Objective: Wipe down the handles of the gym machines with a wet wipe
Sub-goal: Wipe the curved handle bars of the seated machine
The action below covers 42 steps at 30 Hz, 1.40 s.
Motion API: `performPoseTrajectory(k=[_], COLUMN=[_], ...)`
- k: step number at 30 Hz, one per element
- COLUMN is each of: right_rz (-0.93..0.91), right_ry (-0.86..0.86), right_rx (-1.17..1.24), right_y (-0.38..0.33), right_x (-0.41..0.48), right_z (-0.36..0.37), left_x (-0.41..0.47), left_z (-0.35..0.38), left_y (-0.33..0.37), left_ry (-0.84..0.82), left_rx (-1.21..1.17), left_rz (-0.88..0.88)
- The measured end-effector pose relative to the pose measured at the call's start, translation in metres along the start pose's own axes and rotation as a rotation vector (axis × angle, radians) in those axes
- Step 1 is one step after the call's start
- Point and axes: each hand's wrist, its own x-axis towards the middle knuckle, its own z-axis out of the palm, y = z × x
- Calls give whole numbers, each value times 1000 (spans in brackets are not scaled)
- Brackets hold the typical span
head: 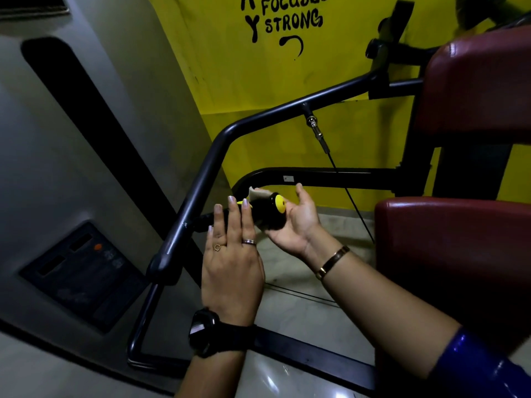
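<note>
The black foam handle with a yellow end cap (267, 208) sits at the centre of the view, and the white wet wipe (256, 193) is folded over its 12 o'clock edge. The left hand (232, 254) lies across the shaft with its fingers nearly straight, so its grip is apart and only steadying. The right hand (296, 225) cups the capped end from 4 o'clock, thumb lifted clear. Its fingers pass behind the handle, so whether that grip is clamped on the wipe cannot be told.

To wipe well, the wipe probably needs wrapping fully round the foam, then twisting and drawing from the cap toward the left hand, which should shift along so no band is missed.

The black tubular steel frame arm (207, 168) crowds the shaft at 9 o'clock. A thin black cable (344, 191) hangs at 2 o'clock, near the right thumb. The dark red padded seat (448, 234) at 3 o'clock may hamper that forearm.
</note>
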Motion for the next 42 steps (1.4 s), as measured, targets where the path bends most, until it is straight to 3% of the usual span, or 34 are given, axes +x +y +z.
performPoseTrajectory(k=[7,12,19,25,31,36,42], right_rz=[18,-51,107,36,97,213,124], right_ry=[52,-16,-91,-222,-354,-343,-345], right_rx=[16,13,-58,-19,-201,-147,-136], right_y=[-12,-22,9,-15,-8,9,-17], right_x=[-10,-3,12,10,28,34,28], right_z=[-23,-11,-9,-20,1,-10,-19], left_x=[0,1,0,2,0,0,0], left_z=[1,1,0,0,1,1,0], left_y=[1,1,1,2,2,2,2], left_ry=[10,16,20,21,23,30,22], left_rx=[-17,-24,-28,-34,-22,-46,-53], left_rz=[-1,-6,-8,-7,-7,-7,-5])
